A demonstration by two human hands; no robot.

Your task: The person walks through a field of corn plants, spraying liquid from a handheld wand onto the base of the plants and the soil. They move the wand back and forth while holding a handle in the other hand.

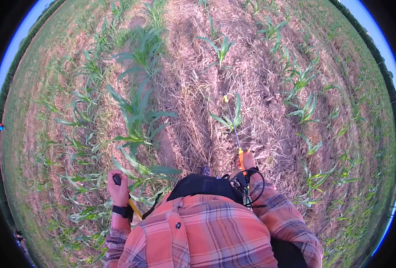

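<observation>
My right hand (pixel 249 161) is closed around the orange handle of a spray wand (pixel 234 127). The thin wand points forward, its yellow nozzle tip (pixel 225 98) hanging over the straw beside a young corn plant (pixel 236 117). At the lower left my left hand (pixel 118 189) grips the black end of a yellow lever (pixel 135 209), which runs back beside my body. A black hose (pixel 261 190) loops near my right wrist. Corn leaves (pixel 137 120) rise just ahead of my left hand.
Rows of young corn (pixel 303 111) stretch ahead on both sides. Dry straw (pixel 184 89) covers the soil between them. A shoe tip (pixel 206 170) shows below me. Far off at the left edge stands a person (pixel 0 127). A tree line (pixel 376 58) borders the field.
</observation>
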